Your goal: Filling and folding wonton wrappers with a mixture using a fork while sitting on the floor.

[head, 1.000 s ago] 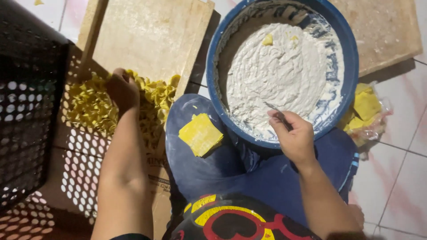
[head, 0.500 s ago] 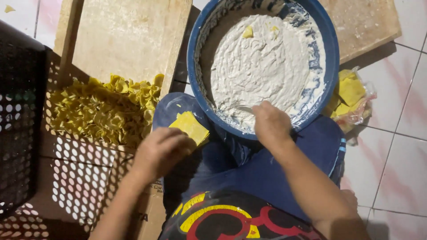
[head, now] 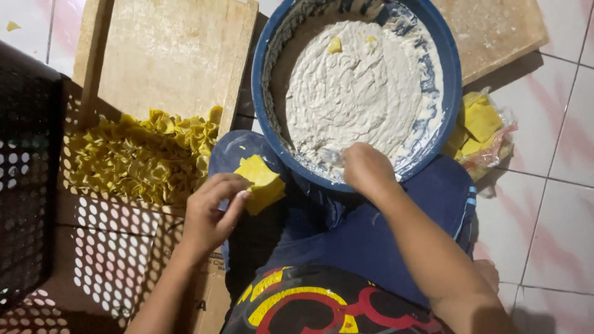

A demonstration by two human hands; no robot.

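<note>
The left hand (head: 210,213) has its fingers curled, with the thumb and forefinger tips pinching the near edge of the top sheet on a small stack of square yellow dough wrappers (head: 263,182). The stack rests on the person's left knee, just beside the rim of the round blue plastic basin (head: 263,74).

The right hand (head: 365,168) is closed in a fist over the near side of the basin, above the pale grey-white paste filling (head: 362,86). What it holds is hidden; a utensil cannot be confirmed.

Orientation: the stack is square, so no true long axis exists. It lies flat, turned diamond-wise, one corner pointing toward the basin.

Risks, as judged:
- The pinch may lift two sheets together, since thin wrappers cling.
- The stack sits unsupported on a sloped knee; leg movement could slide it to the floor.
- Paste may drip from the right hand onto the trousers between basin and stack.

A heap of folded yellow dumplings (head: 145,154) lies to the left, against a pale wooden board (head: 173,55).
</note>
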